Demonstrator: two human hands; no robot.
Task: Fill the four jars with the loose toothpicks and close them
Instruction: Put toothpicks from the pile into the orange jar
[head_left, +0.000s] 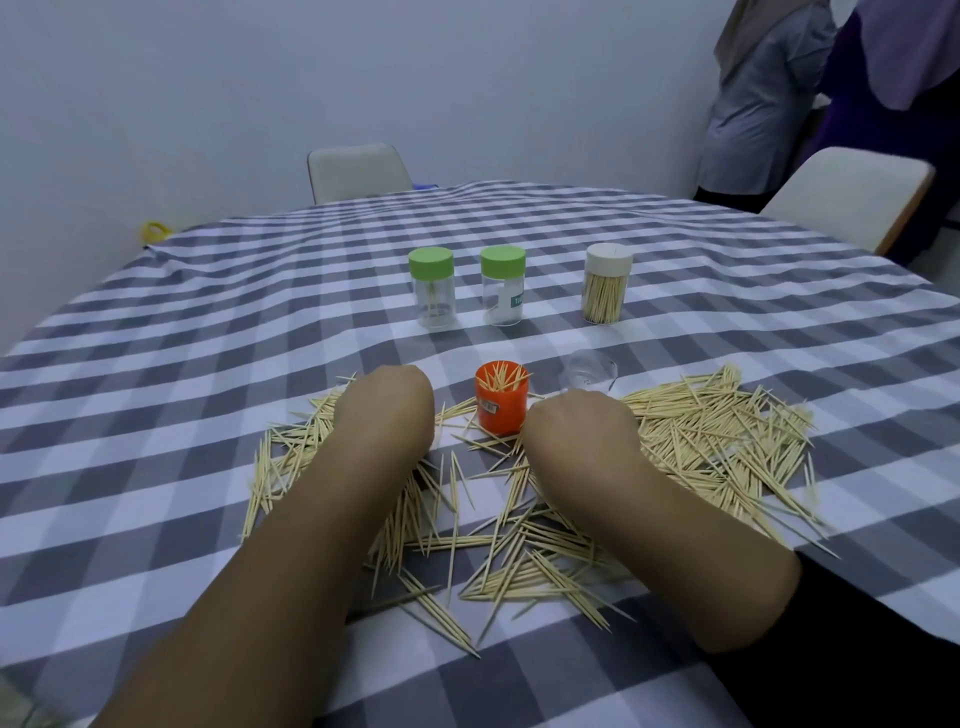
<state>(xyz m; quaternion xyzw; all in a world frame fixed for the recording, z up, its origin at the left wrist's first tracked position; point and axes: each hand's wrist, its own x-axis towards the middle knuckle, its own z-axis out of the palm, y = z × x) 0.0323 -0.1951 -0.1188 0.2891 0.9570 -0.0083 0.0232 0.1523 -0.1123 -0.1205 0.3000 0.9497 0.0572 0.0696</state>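
Your left hand (384, 410) lies knuckles-up at centre frame, just left of the orange jar (501, 402); your right hand (579, 423) lies the same way just right of it. Both sets of fingers are tucked out of sight beneath the backs of the hands, so you cannot tell from here whether either hand is closed or pinching anything.

The orange jar is a short opaque plastic cylinder, lidless, with pointed wooden tips bristling from its mouth and a small printed sticker on its side, too small to read. Around it the loose toothpicks (701, 441) spread in a pale, thin scatter across the lower middle of the frame, thickest at the right.

Just right of the orange jar a clear round lid (589, 371) rests on the cloth.

Farther up the frame stand three upright jars in a row: two clear ones with smooth green caps, the left green-capped jar (431, 288) nearly empty, the second green-capped jar (503, 286) bearing a teal-and-white label whose letters are unreadable. To the right, the white-capped jar (608, 283) is packed full of upright sticks.

The tablecloth (156, 364) is soft grey-and-white gingham, slightly rumpled.
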